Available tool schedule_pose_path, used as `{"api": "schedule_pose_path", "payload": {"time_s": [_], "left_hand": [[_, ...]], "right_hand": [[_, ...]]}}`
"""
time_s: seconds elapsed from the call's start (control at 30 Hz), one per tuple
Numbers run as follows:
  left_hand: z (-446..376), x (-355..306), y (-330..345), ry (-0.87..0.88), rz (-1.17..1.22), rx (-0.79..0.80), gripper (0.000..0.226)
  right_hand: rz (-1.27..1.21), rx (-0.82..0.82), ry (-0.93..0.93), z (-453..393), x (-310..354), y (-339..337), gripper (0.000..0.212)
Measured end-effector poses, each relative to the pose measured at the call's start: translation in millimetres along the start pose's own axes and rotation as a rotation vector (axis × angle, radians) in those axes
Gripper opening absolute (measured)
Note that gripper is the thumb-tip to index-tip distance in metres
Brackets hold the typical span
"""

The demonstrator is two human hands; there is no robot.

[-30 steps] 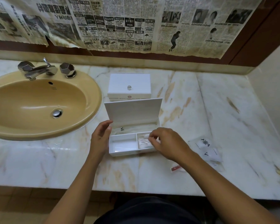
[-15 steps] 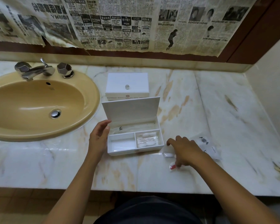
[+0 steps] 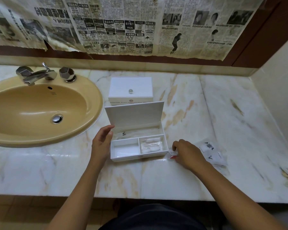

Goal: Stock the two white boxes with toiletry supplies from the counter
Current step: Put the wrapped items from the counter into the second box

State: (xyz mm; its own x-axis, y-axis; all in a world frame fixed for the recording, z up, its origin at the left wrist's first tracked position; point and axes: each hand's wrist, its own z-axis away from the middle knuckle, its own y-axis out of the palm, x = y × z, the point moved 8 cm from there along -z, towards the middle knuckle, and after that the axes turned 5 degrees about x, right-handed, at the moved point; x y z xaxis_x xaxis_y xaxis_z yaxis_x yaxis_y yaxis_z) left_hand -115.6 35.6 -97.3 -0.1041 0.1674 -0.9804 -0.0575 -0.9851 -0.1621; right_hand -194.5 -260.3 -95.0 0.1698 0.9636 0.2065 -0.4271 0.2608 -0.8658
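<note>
Since a second ago the right hand (image 3: pixel 189 154) has left the near white box (image 3: pixel 139 147) and dropped to the counter (image 3: pixel 156 178) just right of it, where its curled fingers now pinch a small clear sachet with a red mark (image 3: pixel 172 156). A packet of what look like cotton buds (image 3: pixel 150 145) now lies in the box's front right compartment, so one item is stocked and I judge the next pick is under way. The front left compartment looks bare, and the long rear compartment holds a clear wrapper with a dark emblem, though glare makes its contents hard to tell.

The left hand (image 3: pixel 102 143) stays against the box's left wall, fingers nearly straight and holding nothing, steadying it while the lid stands upright. Behind it the second white box (image 3: pixel 130 89) sits shut, a small round knob on its lid; its front carries a round red crest and a line of print too small to read. Two more white sachets with a dark emblem (image 3: pixel 212 152) lie just right of the right hand.

Newspaper (image 3: pixel 123 27) in Chinese covers the wall; "RM200" seems legible in one advert. A tan sink (image 3: pixel 93 103) lies to the left.
</note>
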Motion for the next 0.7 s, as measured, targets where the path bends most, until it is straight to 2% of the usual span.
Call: {"api": "schedule_pose_path", "payload": {"time_s": [0.1, 0.3, 0.37, 0.43, 0.5, 0.63, 0.7], "left_hand": [[0.6, -2.0, 0.5, 0.000, -0.006, 0.000, 0.024], [1.3, -2.1, 0.7, -0.001, -0.024, 0.003, 0.022], [1.2, -1.5, 0.2, -0.001, -0.023, 0.001, 0.022], [1.0, -1.5, 0.7, 0.000, -0.024, 0.003, 0.022], [0.5, -1.3, 0.5, 0.008, -0.010, -0.001, 0.022], [-0.1, 0.4, 0.2, 0.004, -0.020, 0.002, 0.022], [0.3, 0.7, -0.1, 0.002, -0.027, 0.002, 0.022]], "right_hand": [[-0.016, -0.030, 0.012, -1.5, -0.2, -3.3, 0.009], [-0.082, -0.065, 0.063, -0.3, -3.2, -13.5, 0.003], [-0.094, -0.117, 0.091, 1.7, -3.0, -22.7, 0.015], [-0.123, -0.199, 0.088, 4.3, 0.0, -34.5, 0.019], [-0.170, -0.313, 0.056, 7.5, 6.0, -48.4, 0.015], [-0.196, -0.565, -0.096, 15.7, 28.0, -71.6, 0.005], [-0.221, -0.605, -0.165, 19.7, 42.0, -77.8, 0.008]]}}
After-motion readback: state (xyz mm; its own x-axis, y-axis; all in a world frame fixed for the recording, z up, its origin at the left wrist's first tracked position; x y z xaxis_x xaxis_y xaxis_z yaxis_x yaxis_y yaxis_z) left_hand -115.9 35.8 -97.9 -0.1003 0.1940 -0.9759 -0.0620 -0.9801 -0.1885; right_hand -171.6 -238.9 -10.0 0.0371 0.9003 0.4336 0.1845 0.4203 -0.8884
